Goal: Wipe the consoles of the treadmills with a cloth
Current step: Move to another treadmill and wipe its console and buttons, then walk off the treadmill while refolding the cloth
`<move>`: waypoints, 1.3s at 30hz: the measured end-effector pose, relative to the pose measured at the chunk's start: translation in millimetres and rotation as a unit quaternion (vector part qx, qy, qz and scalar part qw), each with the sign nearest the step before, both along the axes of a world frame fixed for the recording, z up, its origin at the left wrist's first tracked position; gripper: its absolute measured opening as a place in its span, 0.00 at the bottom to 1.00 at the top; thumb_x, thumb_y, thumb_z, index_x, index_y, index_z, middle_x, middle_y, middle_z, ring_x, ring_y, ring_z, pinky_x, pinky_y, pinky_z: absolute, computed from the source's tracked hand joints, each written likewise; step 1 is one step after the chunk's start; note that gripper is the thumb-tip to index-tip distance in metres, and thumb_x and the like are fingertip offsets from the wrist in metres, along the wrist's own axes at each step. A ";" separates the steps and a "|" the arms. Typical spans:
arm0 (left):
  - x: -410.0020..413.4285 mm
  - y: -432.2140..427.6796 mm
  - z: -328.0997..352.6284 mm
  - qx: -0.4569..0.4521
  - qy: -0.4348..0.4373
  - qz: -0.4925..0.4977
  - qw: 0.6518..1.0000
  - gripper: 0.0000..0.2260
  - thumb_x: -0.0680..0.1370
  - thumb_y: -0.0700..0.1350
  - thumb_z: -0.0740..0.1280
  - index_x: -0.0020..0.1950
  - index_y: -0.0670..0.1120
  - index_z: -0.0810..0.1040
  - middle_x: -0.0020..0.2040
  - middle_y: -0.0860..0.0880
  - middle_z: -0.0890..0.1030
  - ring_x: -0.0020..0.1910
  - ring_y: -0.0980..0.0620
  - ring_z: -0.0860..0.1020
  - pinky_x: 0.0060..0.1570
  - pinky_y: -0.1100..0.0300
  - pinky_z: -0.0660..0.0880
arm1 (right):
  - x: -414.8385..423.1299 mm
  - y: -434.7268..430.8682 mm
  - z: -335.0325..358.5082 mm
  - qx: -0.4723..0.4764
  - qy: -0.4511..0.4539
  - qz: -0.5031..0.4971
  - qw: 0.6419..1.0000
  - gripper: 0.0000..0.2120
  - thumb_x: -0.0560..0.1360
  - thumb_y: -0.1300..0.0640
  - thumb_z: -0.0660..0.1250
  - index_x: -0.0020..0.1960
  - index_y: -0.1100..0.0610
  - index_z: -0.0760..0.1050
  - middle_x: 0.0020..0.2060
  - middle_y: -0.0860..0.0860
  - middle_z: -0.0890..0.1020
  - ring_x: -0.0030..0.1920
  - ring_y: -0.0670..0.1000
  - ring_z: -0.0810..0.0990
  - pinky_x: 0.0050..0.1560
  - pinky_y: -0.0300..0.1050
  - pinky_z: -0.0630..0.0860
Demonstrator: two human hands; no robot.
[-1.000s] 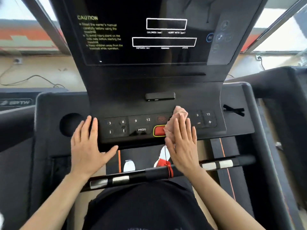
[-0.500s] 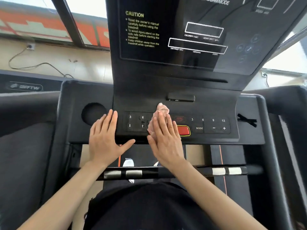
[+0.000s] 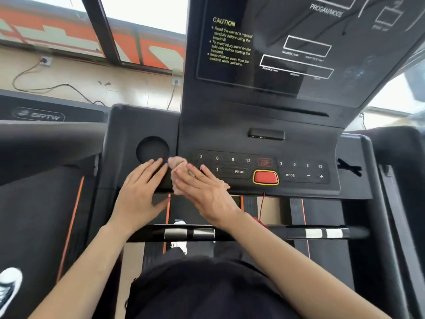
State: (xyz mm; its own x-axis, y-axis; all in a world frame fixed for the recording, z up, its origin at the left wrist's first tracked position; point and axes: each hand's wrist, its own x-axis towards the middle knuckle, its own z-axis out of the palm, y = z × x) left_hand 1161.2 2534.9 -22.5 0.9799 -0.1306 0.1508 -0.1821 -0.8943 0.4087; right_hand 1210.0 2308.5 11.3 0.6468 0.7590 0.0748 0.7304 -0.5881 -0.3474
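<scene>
Far left: neighbouring treadmill (image 3: 53,134), logo reads "BRTW". A white-and-black shoe (image 3: 9,288) sits at the bottom-left corner. Wall socket (image 3: 44,61) with loose cables behind it.

Console (image 3: 264,120), black, left wing has a round cup holder (image 3: 152,150). Left hand (image 3: 140,189) lies flat just below the cup holder, fingers straight, palm down on the console edge, gripping nothing.

Pinkish cloth (image 3: 178,166) is bunched at the left end of the button panel, right beside the left hand's fingertips. Right hand (image 3: 207,192) presses it down with flat, straight fingers, not curled round it; cloth edges stick out above and below the fingers.

Button panel, left to right: "3 6 9 12", an up arrow, "PROG", a dim red label too blurred to read, red button (image 3: 265,177) with a yellow rim, "MODE", "3 6 9 12", "−", "+".

Display (image 3: 276,54) above: yellow "CAUTION", "Read the owner's manual carefully before using the treadmill", "Keep children away from the treadmill while operation". White boxes labelled "CALORIES" and "DISTANCE"; the top reads "PROGAM/MODE".

Handlebar (image 3: 253,233) below carries silver pads; a red cord (image 3: 261,208) hangs from the console.
</scene>
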 end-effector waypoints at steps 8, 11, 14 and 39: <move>-4.6 8.0 2.6 -0.047 0.018 -0.046 0.998 0.35 0.71 0.53 0.66 0.78 0.43 0.70 0.80 0.44 0.68 0.80 0.43 0.65 0.79 0.46 0.61 | -67.2 -21.8 30.2 0.129 0.148 -0.136 0.971 0.07 0.79 0.59 0.69 0.56 0.55 0.82 0.47 0.44 0.85 0.47 0.52 0.79 0.52 0.52 0.76; -8.9 3.6 13.6 -0.090 0.029 -0.052 0.994 0.31 0.73 0.52 0.64 0.75 0.44 0.73 0.78 0.46 0.70 0.80 0.45 0.64 0.80 0.50 0.59 | -82.8 -40.2 39.7 0.160 0.247 -0.259 0.920 0.10 0.75 0.62 0.72 0.53 0.50 0.80 0.43 0.39 0.83 0.46 0.48 0.81 0.50 0.47 0.79; -20.5 -20.0 31.9 -0.178 0.040 -0.072 0.981 0.26 0.73 0.50 0.66 0.71 0.46 0.77 0.73 0.51 0.75 0.78 0.51 0.67 0.78 0.54 0.62 | -95.8 -55.8 52.6 0.238 0.327 -0.338 0.850 0.09 0.75 0.61 0.71 0.48 0.48 0.75 0.36 0.52 0.84 0.35 0.55 0.82 0.37 0.50 0.79; -353.5 -406.5 70.6 -0.138 0.333 -0.549 0.755 0.07 0.78 0.52 0.73 0.43 0.52 0.81 0.50 0.55 0.86 0.57 0.55 0.81 0.61 0.58 0.74 | -592.7 -261.5 24.7 0.350 0.069 -0.728 0.586 0.08 0.78 0.62 0.70 0.51 0.49 0.81 0.46 0.47 0.81 0.48 0.46 0.80 0.49 0.39 0.77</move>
State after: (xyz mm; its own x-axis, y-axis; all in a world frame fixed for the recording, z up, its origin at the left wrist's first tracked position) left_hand 807.7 2128.3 48.1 0.1755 -0.9718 -0.1574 -0.4237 -0.2188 0.8790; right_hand 617.3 2047.1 36.0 0.6078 -0.7889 -0.0908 -0.4316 -0.2322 -0.8717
